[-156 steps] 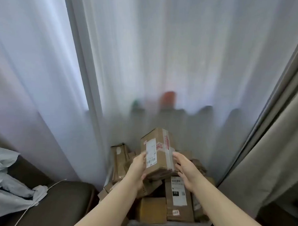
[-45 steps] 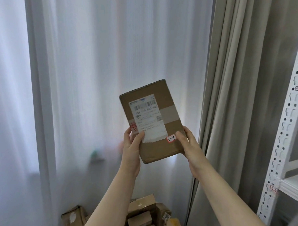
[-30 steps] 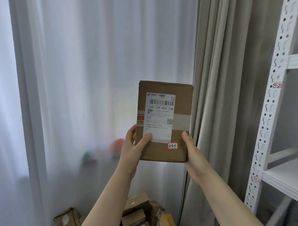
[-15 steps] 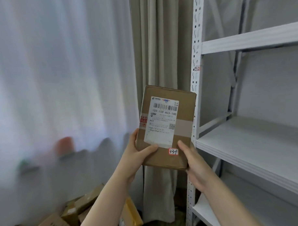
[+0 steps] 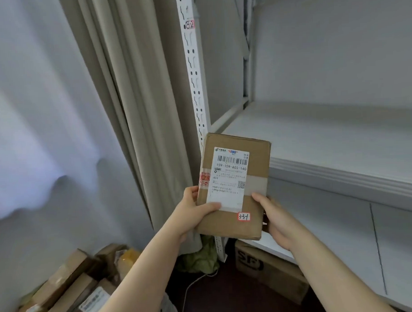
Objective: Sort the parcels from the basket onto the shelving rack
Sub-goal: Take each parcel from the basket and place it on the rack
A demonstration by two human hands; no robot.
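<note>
The person holds a flat brown cardboard parcel (image 5: 234, 187) up in both hands, label side facing them, its top leaning slightly to the right. The left hand (image 5: 193, 212) grips the lower left edge, thumb laid across the bottom corner of the white printed shipping label (image 5: 229, 178) and fingers curled round behind. The right hand (image 5: 275, 218) grips the lower right edge, thumb pressed on the front face and the other fingers tucked behind and under, mostly hidden. A small red-bordered sticker (image 5: 243, 216) near the bottom reads 331.

The parcel is in the air in front of the white metal shelving rack (image 5: 328, 137), covering part of its slotted front-left upright, with its upper right corner over the front edge of the nearest shelf. It rests on nothing. Higher up that upright is a small handwritten tag (image 5: 189, 24) that looks like 3-2.

Left of the rack hangs a heavy beige curtain (image 5: 138, 111), and beside it a sheer white curtain (image 5: 35, 115). Down in the bottom left corner, several more brown cardboard parcels (image 5: 72, 293) are heaped together, and a bit of white perforated basket (image 5: 168, 306) shows just beside the left forearm. On the dark floor under the lowest shelf sits a brown carton printed SF (image 5: 269, 270), with a thin white cable (image 5: 191, 289) trailing near it.
</note>
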